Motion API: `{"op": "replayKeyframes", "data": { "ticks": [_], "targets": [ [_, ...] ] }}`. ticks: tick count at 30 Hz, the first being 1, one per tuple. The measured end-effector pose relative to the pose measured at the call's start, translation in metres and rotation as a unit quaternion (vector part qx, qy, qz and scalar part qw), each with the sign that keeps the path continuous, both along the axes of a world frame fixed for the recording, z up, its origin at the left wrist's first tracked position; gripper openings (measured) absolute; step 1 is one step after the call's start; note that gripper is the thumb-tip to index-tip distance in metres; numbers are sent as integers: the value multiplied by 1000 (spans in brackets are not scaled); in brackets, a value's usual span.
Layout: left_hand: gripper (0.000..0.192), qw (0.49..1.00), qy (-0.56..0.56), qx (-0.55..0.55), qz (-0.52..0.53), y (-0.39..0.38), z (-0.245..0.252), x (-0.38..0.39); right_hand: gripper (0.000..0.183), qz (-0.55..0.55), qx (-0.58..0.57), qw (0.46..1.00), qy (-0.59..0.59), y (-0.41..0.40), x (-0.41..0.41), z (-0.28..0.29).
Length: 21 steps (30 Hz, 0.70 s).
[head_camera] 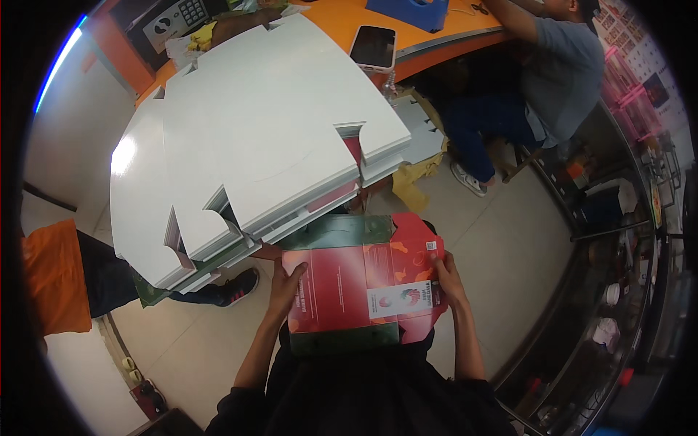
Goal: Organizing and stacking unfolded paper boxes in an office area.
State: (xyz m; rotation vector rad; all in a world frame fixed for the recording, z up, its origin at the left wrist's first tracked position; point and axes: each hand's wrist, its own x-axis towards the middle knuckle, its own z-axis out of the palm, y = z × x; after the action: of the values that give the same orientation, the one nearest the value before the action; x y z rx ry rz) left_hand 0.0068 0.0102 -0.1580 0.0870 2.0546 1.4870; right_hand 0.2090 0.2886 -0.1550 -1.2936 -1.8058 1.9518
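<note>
My left hand (289,283) grips the left end of a flat, unfolded red and green printed cardboard box (339,283), its thumb on the printed face. At the opposite end, my right hand (448,277) holds the box's edge near a small printed code. The sheet lies over my lap, printed side up, with green flaps along its far and near sides. Just beyond it, a thick stack of die-cut cardboard box blanks (262,120) rests white side up on the orange table, its notched near edge overhanging towards me. The fingers beneath the box are hidden.
A smartphone (373,48) lies by the stack on the orange table (327,16), near a blue holder (411,12). More blanks (417,128) stand low in brown paper. A person (561,71) sits at right; another in orange (57,278) is at left. Shelves (583,321) line the right side.
</note>
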Motion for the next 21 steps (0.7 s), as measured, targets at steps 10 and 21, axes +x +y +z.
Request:
{"op": "replayKeyframes", "data": {
  "ticks": [10,21],
  "targets": [
    [43,968,169,173,-68,45,75,65,46,-247,-28,934,257,-7,113,37],
    [21,780,388,472,-136,18,119,19,21,-17,31,838,545,15,87,96]
  ]
}}
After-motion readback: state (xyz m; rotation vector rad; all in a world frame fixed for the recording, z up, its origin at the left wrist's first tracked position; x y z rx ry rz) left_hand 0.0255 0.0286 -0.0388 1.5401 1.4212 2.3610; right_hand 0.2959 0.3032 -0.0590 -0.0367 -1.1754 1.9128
